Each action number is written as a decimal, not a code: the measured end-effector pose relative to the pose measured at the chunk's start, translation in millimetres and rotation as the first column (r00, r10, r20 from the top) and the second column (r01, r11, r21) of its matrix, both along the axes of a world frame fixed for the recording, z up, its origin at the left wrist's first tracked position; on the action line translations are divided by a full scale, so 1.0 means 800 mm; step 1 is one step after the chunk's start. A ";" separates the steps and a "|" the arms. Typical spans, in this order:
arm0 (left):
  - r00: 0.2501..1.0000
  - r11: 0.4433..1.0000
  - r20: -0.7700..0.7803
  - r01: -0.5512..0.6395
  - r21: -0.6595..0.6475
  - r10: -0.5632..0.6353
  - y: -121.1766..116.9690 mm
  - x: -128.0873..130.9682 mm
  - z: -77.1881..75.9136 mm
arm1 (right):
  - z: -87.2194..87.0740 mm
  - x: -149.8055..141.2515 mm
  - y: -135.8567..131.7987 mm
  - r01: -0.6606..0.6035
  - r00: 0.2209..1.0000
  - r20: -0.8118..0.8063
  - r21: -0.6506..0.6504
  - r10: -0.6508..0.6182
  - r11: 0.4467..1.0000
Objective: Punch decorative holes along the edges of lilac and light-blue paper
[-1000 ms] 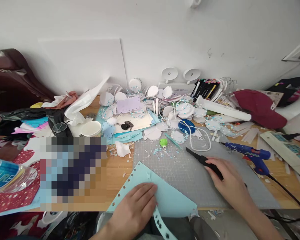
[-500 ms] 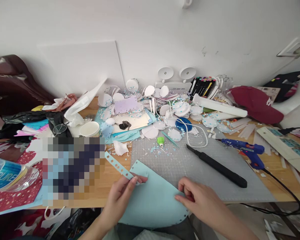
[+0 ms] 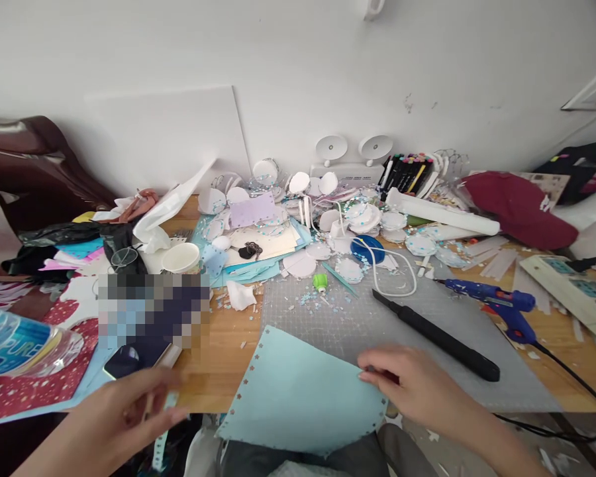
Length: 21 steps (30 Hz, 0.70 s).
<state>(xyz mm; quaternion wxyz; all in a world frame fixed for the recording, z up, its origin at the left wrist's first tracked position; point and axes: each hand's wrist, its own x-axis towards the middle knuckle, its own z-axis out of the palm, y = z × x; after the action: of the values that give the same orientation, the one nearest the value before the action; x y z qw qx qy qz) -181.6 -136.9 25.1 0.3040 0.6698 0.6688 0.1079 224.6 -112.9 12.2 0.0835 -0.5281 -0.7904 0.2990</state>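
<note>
A light blue paper sheet (image 3: 302, 391) with star-shaped holes along its left, lower and right edges lies partly over the cutting mat and hangs past the table's front edge. My right hand (image 3: 407, 381) pinches its right edge between thumb and fingers. At the lower left, my left hand (image 3: 114, 417) is away from the sheet, slightly blurred, its thumb and fingers apart. A narrow punched strip of light blue paper (image 3: 159, 447) hangs below its fingers, beyond the table edge. Whether it still touches that hand is hard to see.
On the grey cutting mat (image 3: 477, 391) lie a black-handled cutter (image 3: 442, 338), a small green object (image 3: 320, 283) and paper bits. A blue glue gun (image 3: 491, 295) rests to the right. White discs crowd the back. A phone (image 3: 136, 354) and water bottle (image 3: 24, 344) are left.
My left hand has moved left and down, away from the sheet, and the punched strip has come off the sheet's left side with it. The right hand stays at the sheet's edge.
</note>
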 end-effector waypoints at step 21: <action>0.602 0.809 0.762 0.558 -0.187 -0.238 0.156 0.192 -0.047 | -0.038 -0.033 0.151 0.123 0.937 -0.347 0.245 -0.032 0.962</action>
<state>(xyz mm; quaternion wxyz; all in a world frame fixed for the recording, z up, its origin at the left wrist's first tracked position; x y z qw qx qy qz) -28.4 -11.9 -12.2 0.6851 0.6311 0.3349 0.1419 198.3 7.7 -18.1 0.2996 -0.4838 -0.7751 0.2745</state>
